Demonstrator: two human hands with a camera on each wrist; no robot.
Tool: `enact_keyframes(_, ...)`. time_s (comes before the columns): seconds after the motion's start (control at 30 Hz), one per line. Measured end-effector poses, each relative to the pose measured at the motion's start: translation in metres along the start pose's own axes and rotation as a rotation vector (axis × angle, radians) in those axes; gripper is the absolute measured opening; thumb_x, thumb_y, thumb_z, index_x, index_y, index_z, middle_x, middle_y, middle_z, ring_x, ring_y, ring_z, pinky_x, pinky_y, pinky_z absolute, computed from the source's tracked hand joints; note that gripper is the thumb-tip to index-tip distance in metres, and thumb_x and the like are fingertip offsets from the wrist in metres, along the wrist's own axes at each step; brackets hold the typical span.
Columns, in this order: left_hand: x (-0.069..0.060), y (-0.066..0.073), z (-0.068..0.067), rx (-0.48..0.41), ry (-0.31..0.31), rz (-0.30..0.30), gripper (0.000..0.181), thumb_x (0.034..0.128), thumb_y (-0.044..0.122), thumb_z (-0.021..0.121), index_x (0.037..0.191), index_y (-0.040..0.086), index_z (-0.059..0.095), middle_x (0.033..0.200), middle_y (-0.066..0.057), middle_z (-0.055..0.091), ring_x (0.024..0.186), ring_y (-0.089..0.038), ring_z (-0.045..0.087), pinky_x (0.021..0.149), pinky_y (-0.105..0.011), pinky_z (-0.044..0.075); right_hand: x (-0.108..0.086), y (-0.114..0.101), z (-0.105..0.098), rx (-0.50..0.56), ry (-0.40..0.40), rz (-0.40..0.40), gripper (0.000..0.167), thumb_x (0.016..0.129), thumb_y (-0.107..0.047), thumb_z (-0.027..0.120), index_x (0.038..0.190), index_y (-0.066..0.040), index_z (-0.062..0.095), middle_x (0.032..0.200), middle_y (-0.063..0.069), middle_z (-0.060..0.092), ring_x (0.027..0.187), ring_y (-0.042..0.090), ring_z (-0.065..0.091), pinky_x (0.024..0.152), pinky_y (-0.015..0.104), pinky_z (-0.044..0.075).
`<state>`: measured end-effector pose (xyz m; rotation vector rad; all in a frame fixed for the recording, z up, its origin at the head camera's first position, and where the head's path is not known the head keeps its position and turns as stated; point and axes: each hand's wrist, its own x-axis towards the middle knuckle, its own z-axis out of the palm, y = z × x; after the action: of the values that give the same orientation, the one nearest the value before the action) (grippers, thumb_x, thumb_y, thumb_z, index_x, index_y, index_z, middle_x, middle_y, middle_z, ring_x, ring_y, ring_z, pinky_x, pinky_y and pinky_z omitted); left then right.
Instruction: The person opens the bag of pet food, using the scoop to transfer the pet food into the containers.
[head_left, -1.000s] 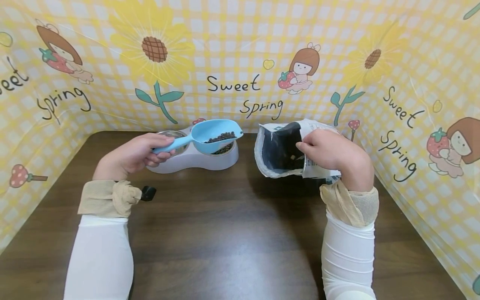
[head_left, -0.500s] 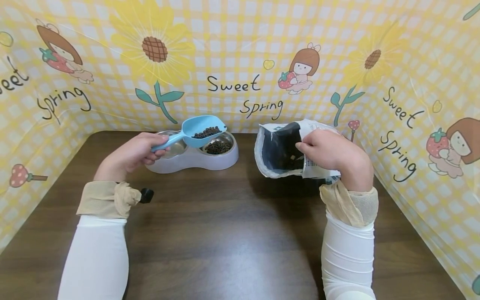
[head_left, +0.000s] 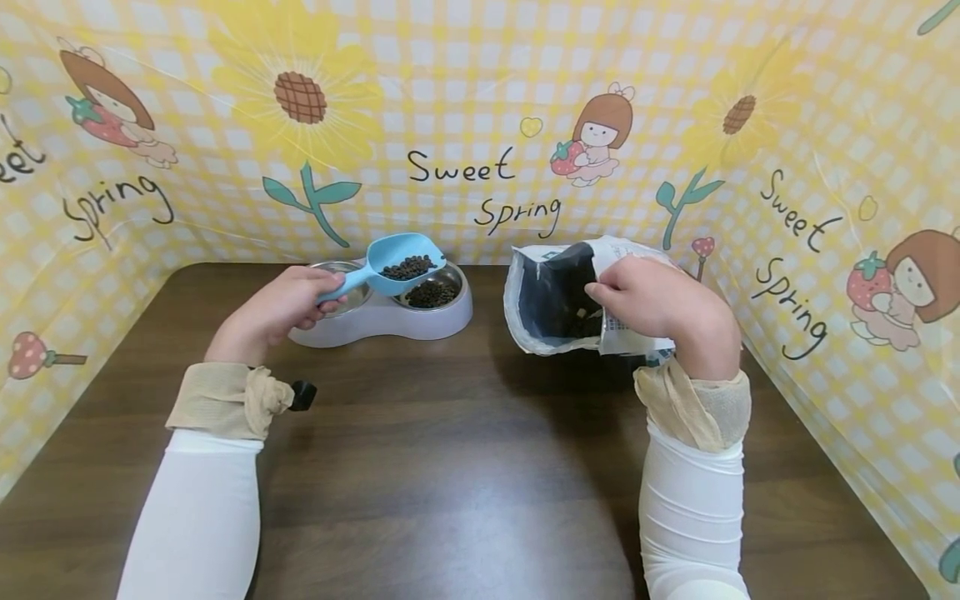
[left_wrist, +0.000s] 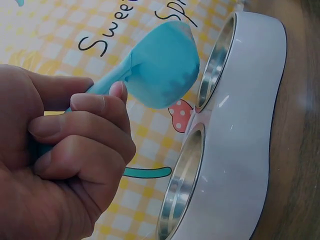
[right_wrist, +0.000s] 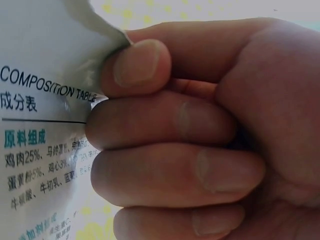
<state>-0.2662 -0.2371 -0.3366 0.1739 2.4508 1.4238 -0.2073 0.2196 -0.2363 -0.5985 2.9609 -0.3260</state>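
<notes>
My left hand (head_left: 281,304) grips the handle of a light blue scoop (head_left: 386,283), fingers curled round it in the left wrist view. Dark kibble (head_left: 408,267) lies in the scoop, which hangs above a white double pet bowl (head_left: 375,325). The bowl's right steel dish holds a layer of dark kibble (head_left: 431,293); its left dish (left_wrist: 182,192) is partly hidden by the hand and scoop in the head view. On the right, my right hand (head_left: 663,304) pinches the edge of an opened white food bag (head_left: 517,312) with a dark inside. Printed text covers the bag (right_wrist: 40,135) in the right wrist view.
A brown wooden table (head_left: 450,467) lies under everything. Yellow checked cloth (head_left: 450,100) with flowers and cartoon figures walls the back and both sides. The bowl and bag stand near the back edge, apart from each other.
The scoop has moved left from beyond the right dish's far edge to over the middle of the double bowl, kibble still in it. My right hand keeps its hold on the bag.
</notes>
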Motion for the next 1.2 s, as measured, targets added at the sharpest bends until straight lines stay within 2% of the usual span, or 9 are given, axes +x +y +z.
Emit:
enact_keyframes(0.23, -0.001, 0.002, 0.001, 0.044, 0.026, -0.013, 0.044, 0.1188, 0.036, 0.038, 0.096, 0.01, 0.063, 0.077, 0.007, 0.05, 0.062, -0.008, 0.037, 0.059, -0.025, 0.033, 0.001, -0.001, 0.0, -0.016, 0.0, -0.01, 0.049, 0.112, -0.026, 0.055, 0.064, -0.017, 0.05, 0.061, -0.004, 0.042, 0.058, 0.017, 0.048, 0.065, 0.033, 0.041)
enact_keyframes(0.47, 0.0, 0.003, 0.005, 0.099, 0.047, -0.018, 0.045, 0.1185, 0.039, 0.039, 0.099, 0.007, 0.064, 0.079, 0.006, 0.052, 0.064, -0.01, 0.038, 0.06, -0.026, 0.034, 0.003, 0.002, 0.002, -0.014, 0.002, -0.009, 0.05, 0.112, -0.031, 0.055, 0.065, -0.017, 0.051, 0.061, -0.005, 0.042, 0.059, 0.017, 0.048, 0.064, 0.034, 0.04)
enact_keyframes(0.67, 0.0, 0.006, 0.009, 0.197, 0.092, -0.027, 0.049, 0.1179, 0.041, 0.04, 0.096, 0.006, 0.064, 0.072, 0.006, 0.049, 0.066, -0.015, 0.038, 0.066, -0.031, 0.034, 0.004, 0.002, 0.002, -0.026, 0.009, -0.012, 0.05, 0.112, -0.032, 0.055, 0.065, -0.018, 0.052, 0.061, -0.005, 0.043, 0.059, 0.017, 0.049, 0.063, 0.034, 0.039)
enact_keyframes(0.77, 0.001, 0.008, 0.011, 0.238, 0.099, -0.021, 0.051, 0.1177, 0.041, 0.04, 0.097, 0.002, 0.065, 0.068, 0.006, 0.045, 0.066, -0.017, 0.037, 0.068, -0.033, 0.033, 0.003, 0.002, 0.002, -0.032, 0.008, -0.016, 0.049, 0.112, -0.031, 0.055, 0.065, -0.017, 0.053, 0.061, -0.005, 0.043, 0.059, 0.017, 0.049, 0.062, 0.034, 0.039)
enact_keyframes(0.97, 0.001, 0.01, 0.015, 0.278, 0.128, 0.002, 0.054, 0.1174, 0.04, 0.04, 0.104, -0.003, 0.068, 0.071, 0.004, 0.047, 0.071, -0.02, 0.04, 0.073, -0.034, 0.036, 0.002, 0.0, 0.001, -0.024, 0.004, -0.01, 0.049, 0.112, -0.028, 0.055, 0.064, -0.016, 0.052, 0.061, -0.004, 0.043, 0.058, 0.017, 0.048, 0.063, 0.033, 0.041)
enact_keyframes(1.2, 0.002, 0.01, 0.018, 0.333, 0.155, 0.045, 0.051, 0.1166, 0.041, 0.043, 0.092, 0.003, 0.066, 0.078, 0.0, 0.047, 0.072, -0.022, 0.043, 0.069, -0.035, 0.037, 0.001, -0.001, 0.001, -0.019, 0.001, -0.006, 0.048, 0.112, -0.026, 0.055, 0.064, -0.016, 0.052, 0.061, -0.003, 0.042, 0.058, 0.018, 0.048, 0.064, 0.033, 0.041)
